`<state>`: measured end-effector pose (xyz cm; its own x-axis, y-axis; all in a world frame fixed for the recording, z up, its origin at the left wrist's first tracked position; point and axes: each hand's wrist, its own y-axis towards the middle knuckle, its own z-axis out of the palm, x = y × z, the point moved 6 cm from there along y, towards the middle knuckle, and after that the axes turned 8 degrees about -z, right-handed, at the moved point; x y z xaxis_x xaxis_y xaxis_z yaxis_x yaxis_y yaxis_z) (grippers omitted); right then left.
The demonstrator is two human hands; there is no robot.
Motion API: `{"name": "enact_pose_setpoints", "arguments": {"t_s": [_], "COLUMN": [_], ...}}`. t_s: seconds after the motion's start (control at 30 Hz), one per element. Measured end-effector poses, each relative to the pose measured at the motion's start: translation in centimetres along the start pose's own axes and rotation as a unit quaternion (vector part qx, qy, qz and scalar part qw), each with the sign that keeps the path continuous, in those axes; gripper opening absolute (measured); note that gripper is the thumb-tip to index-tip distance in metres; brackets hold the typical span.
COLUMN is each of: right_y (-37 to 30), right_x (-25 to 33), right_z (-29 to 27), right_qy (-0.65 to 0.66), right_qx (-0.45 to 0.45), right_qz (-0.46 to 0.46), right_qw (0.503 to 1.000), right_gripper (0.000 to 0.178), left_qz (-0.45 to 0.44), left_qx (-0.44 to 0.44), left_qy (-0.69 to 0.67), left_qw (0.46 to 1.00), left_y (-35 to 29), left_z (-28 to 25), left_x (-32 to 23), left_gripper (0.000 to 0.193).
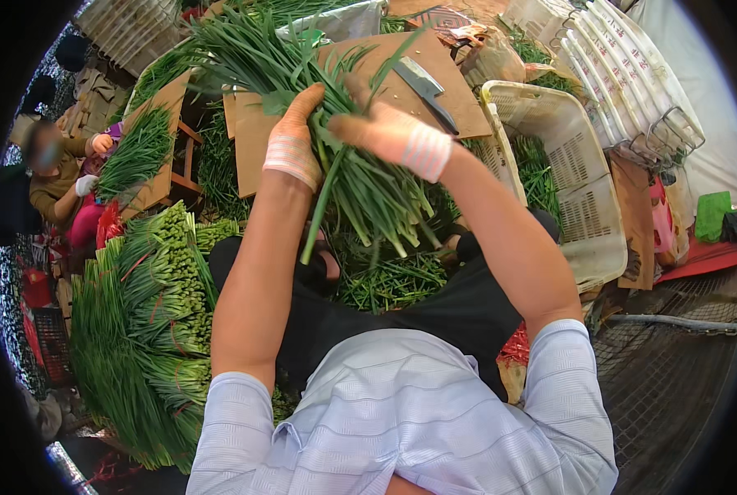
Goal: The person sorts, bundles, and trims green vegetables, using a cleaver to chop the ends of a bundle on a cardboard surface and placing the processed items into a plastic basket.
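My left hand (299, 124), in an orange glove with a striped white cuff, is closed round a thick bunch of garlic chives (368, 194). The leaves spread up and away over the wooden board (348, 70), and the cut stalk ends hang toward my lap. My right hand (376, 128), gloved alike, is at the right side of the bunch. Motion smears its fingers, so whether it grips any stalks is unclear. On the board, to the right of the chives, lies a cleaver (426, 89) with a dark handle.
Tied chive bunches (150, 313) are stacked high at my left. Loose trimmings (393, 282) lie between my feet. A pale plastic crate (579, 186) holding greens stands at the right, with white crates (624, 74) behind. A co-worker (63, 177) sits at the far left, handling greens.
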<state>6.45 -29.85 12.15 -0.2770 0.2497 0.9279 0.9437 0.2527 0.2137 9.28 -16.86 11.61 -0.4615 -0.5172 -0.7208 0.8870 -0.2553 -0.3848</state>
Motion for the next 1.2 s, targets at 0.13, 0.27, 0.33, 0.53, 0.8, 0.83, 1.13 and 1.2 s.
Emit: {"name": "enact_pose_setpoints", "arguments": {"t_s": [0.13, 0.27, 0.33, 0.53, 0.8, 0.83, 1.13, 1.2], "right_y": [0.1, -0.6, -0.8, -1.1, -5.6, -6.8, -6.5, -6.5], "right_x": [0.1, 1.1, 1.3, 1.5, 0.3, 0.4, 2.2, 2.5], "right_z": [1.6, 1.4, 1.8, 2.5, -0.5, -1.5, 5.2, 5.0], "right_qy": [-0.089, 0.052, 0.014, 0.061, 0.157, 0.205, -0.279, -0.185], "right_qx": [0.014, 0.072, 0.114, 0.173, -0.238, -0.316, -0.142, -0.220], "right_qz": [-0.007, -0.005, 0.017, 0.018, -0.073, -0.083, 0.015, -0.115], "right_qw": [0.996, 0.996, 0.993, 0.983, 0.956, 0.923, 0.950, 0.951], "right_gripper": [0.108, 0.066, 0.053, 0.046, 0.035, 0.032, 0.021, 0.019], "left_qz": [-0.012, 0.135, 0.139, -0.022, -0.004, 0.038, 0.098, 0.086], "left_qx": [0.005, 0.088, 0.117, 0.193, 0.080, 0.032, -0.065, -0.074], "left_qy": [0.005, 0.232, 0.204, 0.087, -0.046, -0.031, -0.057, -0.087], "left_qw": [1.000, 0.959, 0.962, 0.977, 0.996, 0.998, 0.991, 0.990], "left_y": [-0.1, -1.5, -2.5, 0.2, 2.0, 2.0, -0.4, -0.7], "left_z": [-0.2, 1.4, 2.2, 0.4, -5.7, -6.6, -7.2, -6.9], "left_x": [0.3, -2.9, -4.0, -2.6, -4.0, -4.8, -4.3, -4.3], "left_gripper": [0.042, 0.043, 0.042, 0.035, 0.029, 0.029, 0.029, 0.031]}}
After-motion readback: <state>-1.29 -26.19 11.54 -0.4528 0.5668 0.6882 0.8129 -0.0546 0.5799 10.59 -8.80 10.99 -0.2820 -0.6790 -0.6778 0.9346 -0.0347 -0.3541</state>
